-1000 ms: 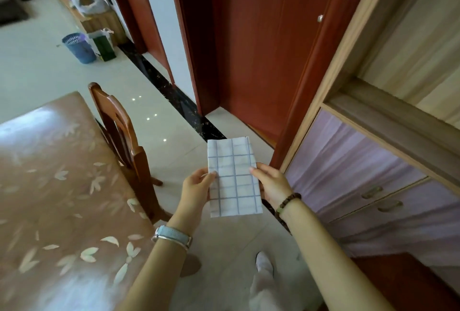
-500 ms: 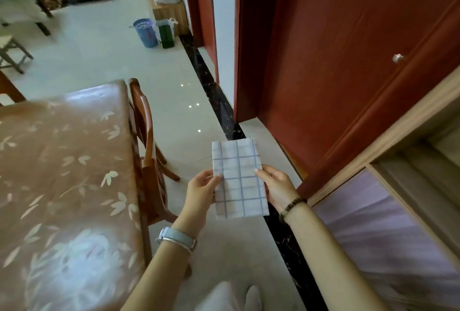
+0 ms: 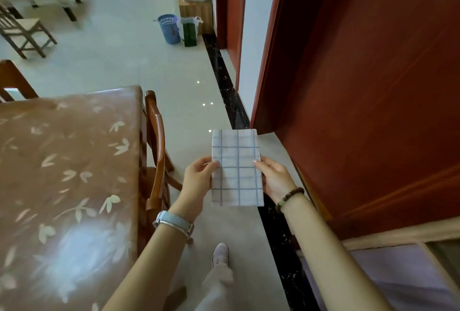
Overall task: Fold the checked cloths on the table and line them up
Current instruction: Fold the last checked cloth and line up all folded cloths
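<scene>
A folded white cloth with blue checks (image 3: pixel 236 168) is held up in the air over the floor, to the right of the table. My left hand (image 3: pixel 198 178) pinches its left edge, thumb on top. Its right edge is pinched by my right hand (image 3: pixel 275 177). The cloth is a flat upright rectangle. The brown table with a leaf pattern (image 3: pixel 67 186) lies at the left; no cloth shows on the part of it in view.
A wooden chair (image 3: pixel 155 161) stands tucked at the table's right side, close to my left arm. A red door (image 3: pixel 361 86) and a cabinet (image 3: pixel 410 273) are at the right. A blue bin (image 3: pixel 169 28) and a green bag (image 3: pixel 189 33) stand far off on the floor.
My view has swung left, bringing more of the table and the room into sight. Both hands keep the same hold on the folded cloth.
</scene>
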`<state>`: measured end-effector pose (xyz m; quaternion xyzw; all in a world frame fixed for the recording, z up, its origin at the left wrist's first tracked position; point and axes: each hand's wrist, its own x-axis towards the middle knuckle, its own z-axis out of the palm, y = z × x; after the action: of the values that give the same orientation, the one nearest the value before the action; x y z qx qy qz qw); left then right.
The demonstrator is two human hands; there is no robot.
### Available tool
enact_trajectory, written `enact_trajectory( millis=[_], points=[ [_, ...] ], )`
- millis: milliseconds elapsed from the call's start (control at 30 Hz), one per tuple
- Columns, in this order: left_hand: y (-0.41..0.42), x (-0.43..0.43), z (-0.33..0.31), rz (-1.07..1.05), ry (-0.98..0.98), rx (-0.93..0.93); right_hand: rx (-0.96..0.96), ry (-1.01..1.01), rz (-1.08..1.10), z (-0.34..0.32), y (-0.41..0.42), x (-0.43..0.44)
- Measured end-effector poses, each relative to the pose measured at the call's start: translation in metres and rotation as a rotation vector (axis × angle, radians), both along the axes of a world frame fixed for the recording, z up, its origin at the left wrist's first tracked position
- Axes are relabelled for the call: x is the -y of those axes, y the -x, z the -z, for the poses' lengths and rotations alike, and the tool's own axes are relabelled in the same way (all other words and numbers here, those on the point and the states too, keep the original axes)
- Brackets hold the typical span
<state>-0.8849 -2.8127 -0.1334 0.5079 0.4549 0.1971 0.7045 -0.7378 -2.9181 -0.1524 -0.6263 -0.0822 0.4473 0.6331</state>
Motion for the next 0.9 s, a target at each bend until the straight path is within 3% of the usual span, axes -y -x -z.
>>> enact_trajectory(
  millis=[600,900],
  points=[
    [-0.078,-0.173,0.001,-0.158,0.04,-0.009,-0.063,0.048,-0.071,0.004,-0.09,-0.196],
    [-0.123,-0.235,0.004,-0.198,0.039,0.037,-0.044,0.057,-0.262,0.01,-0.159,-0.273]
  ],
)
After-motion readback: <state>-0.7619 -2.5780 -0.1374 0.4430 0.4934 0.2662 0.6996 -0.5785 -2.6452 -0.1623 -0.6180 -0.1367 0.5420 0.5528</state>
